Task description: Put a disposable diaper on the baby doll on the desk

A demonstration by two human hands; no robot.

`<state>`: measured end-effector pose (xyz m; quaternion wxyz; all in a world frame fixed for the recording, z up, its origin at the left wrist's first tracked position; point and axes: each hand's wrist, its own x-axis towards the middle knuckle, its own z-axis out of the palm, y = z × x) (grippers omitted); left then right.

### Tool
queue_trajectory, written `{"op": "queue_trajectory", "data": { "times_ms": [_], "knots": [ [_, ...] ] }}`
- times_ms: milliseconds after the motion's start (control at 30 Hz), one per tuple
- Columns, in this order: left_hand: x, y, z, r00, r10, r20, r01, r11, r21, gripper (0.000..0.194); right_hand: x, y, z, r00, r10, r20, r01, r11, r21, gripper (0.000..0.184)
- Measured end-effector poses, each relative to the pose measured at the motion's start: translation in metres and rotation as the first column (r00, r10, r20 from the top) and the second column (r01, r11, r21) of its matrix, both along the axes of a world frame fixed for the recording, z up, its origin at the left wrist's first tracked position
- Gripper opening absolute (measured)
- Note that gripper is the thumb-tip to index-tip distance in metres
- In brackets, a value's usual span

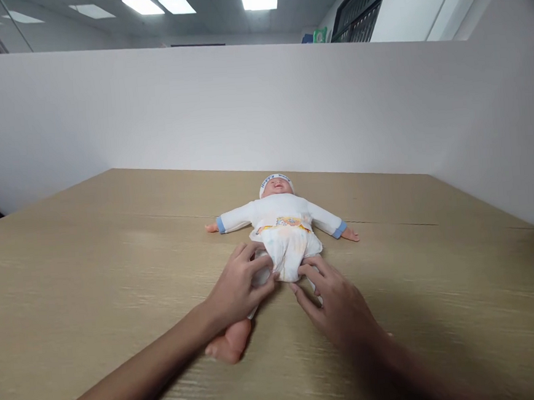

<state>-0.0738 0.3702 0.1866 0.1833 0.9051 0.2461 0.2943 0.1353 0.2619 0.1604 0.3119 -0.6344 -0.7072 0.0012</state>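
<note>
A baby doll (280,206) lies on its back, arms spread, head towards the far wall. It wears a white long-sleeved top with blue cuffs, a white cap with lettering, and a white diaper (287,248) with an orange and yellow printed waistband. My left hand (245,279) is curled at the leg edge of the diaper, on the left side. At the opposite leg edge, my right hand (332,293) bends its fingers round the diaper, thumb low. One bare doll foot (232,341) shows below my left wrist. My right hand and forearm hide the other foot.
The doll lies on a wide wood-grain table (115,267) with thin seams across it. A white partition (195,107) rises behind the table's far edge, and a white wall (497,132) stands on the right.
</note>
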Motion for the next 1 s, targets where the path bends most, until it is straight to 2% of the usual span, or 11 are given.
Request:
{"op": "queue_trajectory", "data": {
  "times_ms": [133,200,267,333,467,567,633,733,833,933,1000],
  "knots": [
    [0.003,0.000,0.001,1.000,-0.024,-0.009,0.024,0.998,-0.052,0.012,-0.004,0.001,0.001,1.000,0.011,0.009,-0.011,1.000,0.007,0.005],
    [0.005,0.001,0.000,1.000,-0.021,0.001,0.021,0.992,-0.126,0.009,-0.004,0.005,0.001,1.000,-0.023,-0.017,0.023,1.000,-0.014,0.008],
    [0.006,0.004,-0.001,0.998,0.031,0.049,-0.019,0.974,-0.227,0.013,-0.002,0.008,0.002,0.992,-0.088,-0.087,0.083,0.995,-0.056,0.014],
    [0.006,0.007,-0.005,0.989,0.081,0.123,-0.036,0.942,-0.335,0.023,0.001,0.010,0.004,0.971,-0.153,-0.184,0.132,0.984,-0.119,0.020],
    [0.005,0.015,-0.016,0.954,0.087,0.288,0.082,0.846,-0.527,0.041,0.015,0.010,0.011,0.917,-0.207,-0.342,0.159,0.973,-0.165,0.030],
    [0.004,0.015,-0.021,0.927,0.123,0.355,0.115,0.807,-0.580,0.045,0.025,0.007,0.015,0.915,-0.191,-0.356,0.143,0.977,-0.157,0.027],
    [0.004,0.011,-0.019,0.939,0.148,0.310,0.055,0.827,-0.560,0.041,0.028,0.005,0.016,0.930,-0.163,-0.329,0.119,0.981,-0.152,0.024],
    [0.003,0.004,-0.012,0.970,0.179,0.166,-0.085,0.885,-0.457,0.032,0.026,0.004,0.014,0.961,-0.114,-0.253,0.083,0.988,-0.132,0.024],
    [0.004,0.002,-0.004,0.979,0.194,0.064,-0.154,0.907,-0.391,0.029,0.018,0.006,0.011,0.971,-0.086,-0.223,0.066,0.993,-0.097,0.025],
    [0.005,0.007,0.003,0.994,0.105,0.016,-0.085,0.880,-0.468,0.036,0.016,0.009,0.009,0.945,-0.148,-0.293,0.120,0.987,-0.111,0.028],
    [0.004,0.010,0.007,0.998,0.035,0.052,0.003,0.800,-0.599,0.037,0.020,0.012,0.008,0.918,-0.174,-0.357,0.129,0.981,-0.147,0.031]
  ]
}}
